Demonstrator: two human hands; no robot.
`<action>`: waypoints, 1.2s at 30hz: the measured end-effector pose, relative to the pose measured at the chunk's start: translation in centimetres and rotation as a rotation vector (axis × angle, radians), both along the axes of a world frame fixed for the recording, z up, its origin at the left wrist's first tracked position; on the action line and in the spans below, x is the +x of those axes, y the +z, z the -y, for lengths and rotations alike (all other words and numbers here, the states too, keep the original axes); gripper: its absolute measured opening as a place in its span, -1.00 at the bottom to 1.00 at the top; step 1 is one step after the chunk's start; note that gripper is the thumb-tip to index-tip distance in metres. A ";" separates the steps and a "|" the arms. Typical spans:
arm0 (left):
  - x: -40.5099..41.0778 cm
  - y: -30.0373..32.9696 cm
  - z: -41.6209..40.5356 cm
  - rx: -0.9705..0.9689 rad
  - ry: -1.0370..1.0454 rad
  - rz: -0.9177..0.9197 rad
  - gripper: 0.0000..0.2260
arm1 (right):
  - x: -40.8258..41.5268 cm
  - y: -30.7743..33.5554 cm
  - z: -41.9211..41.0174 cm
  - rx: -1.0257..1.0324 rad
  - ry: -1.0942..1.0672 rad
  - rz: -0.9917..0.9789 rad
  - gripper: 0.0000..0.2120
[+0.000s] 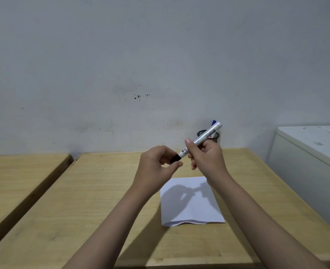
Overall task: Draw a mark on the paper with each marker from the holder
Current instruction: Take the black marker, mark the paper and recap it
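With the paper (191,200) blank, the right hand (206,158) grips a marker (201,140) whose black cap (175,158) the left hand (156,167) pinches; another waits in the holder (215,135) at one o'clock.

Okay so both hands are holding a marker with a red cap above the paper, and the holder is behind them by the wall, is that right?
Not quite: the head view shows the marker's cap is black, not red. Both hands, left and right, hold it above the paper, the holder behind.
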State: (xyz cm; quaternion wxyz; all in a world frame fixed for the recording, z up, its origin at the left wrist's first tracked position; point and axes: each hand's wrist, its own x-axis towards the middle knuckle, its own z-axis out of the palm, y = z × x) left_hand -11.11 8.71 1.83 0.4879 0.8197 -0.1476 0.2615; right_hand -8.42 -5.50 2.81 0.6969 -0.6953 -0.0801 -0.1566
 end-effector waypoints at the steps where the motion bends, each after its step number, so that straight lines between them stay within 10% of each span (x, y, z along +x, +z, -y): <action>1: 0.0 -0.1 -0.1 0.024 0.010 0.009 -0.88 | 0.1 -0.1 -0.1 0.000 -0.009 0.000 -0.74; 16: 4.9 -2.7 -2.8 0.002 0.042 -0.337 -0.87 | 2.8 -1.3 2.7 0.244 -0.102 0.048 -0.77; 30: 12.9 -8.1 -3.1 0.203 0.082 -0.617 -0.72 | 4.7 -6.4 3.4 0.059 -0.017 -0.050 -0.85; 36: 12.3 -9.1 -3.9 -0.014 -0.002 -0.648 -0.67 | 6.1 -6.7 1.5 0.123 0.091 -0.117 -0.84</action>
